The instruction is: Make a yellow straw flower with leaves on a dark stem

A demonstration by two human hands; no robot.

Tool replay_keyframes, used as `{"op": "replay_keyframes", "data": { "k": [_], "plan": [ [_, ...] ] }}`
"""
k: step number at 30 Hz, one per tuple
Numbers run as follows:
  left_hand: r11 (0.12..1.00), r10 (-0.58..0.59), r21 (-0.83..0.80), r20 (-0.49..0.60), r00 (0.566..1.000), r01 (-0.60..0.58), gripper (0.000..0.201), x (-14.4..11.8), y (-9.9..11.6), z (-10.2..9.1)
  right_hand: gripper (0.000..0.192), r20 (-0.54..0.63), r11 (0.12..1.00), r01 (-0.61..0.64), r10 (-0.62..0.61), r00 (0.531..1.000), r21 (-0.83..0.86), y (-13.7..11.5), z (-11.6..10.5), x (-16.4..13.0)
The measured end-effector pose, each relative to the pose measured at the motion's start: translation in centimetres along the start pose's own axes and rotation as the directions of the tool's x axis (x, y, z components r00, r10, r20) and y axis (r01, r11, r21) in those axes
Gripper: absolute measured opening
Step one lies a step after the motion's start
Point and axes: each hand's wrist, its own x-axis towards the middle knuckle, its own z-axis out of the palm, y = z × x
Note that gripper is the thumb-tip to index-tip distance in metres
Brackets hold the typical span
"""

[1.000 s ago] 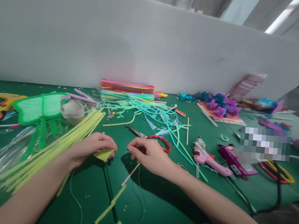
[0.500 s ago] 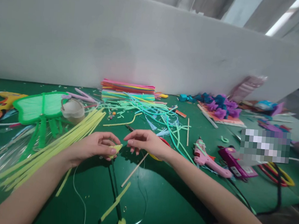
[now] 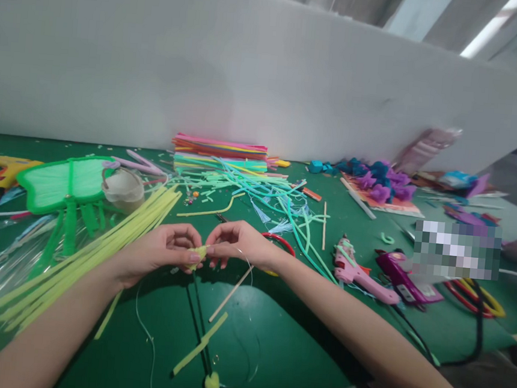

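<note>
Above the green table point(image 3: 300, 342), left hand point(image 3: 158, 254) and right hand point(image 3: 240, 244) fingers pinch one yellow piece point(image 3: 198, 253) between them.

Scissors point(image 3: 276, 244) half hidden behind right wrist

My right hand point(image 3: 240, 245) comes in from beside the red-handled scissors point(image 3: 281, 241) and now meets my left hand point(image 3: 158, 251); a second ago there was a clear gap between them. Both sets of fingers now pinch the small yellow piece point(image 3: 198, 254), which only the left held before. The piece sits a little farther right and higher than it did.
</note>
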Motion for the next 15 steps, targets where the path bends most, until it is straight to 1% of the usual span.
{"op": "replay_keyframes", "data": {
  "k": [5,11,15],
  "plan": [
    [1.0,0.01,0.004,-0.005,1.0,-0.01,0.027,0.0,0.0,0.0,0.031,0.029,0.999,-0.003,0.002,1.0,0.049,0.5,-0.2,-0.3],
    [1.0,0.006,0.022,0.009,1.0,-0.006,0.03,0.1,-0.3,0.0,0.028,0.052,0.999,-0.034,0.034,0.998,0.001,0.8,-0.6,-1.6],
    [0.999,-0.013,0.042,0.004,1.0,0.013,0.03,0.2,-0.3,0.0,0.031,0.051,0.999,-0.029,0.03,0.998,-0.026,0.7,-1.3,-1.8]
  ]
}}
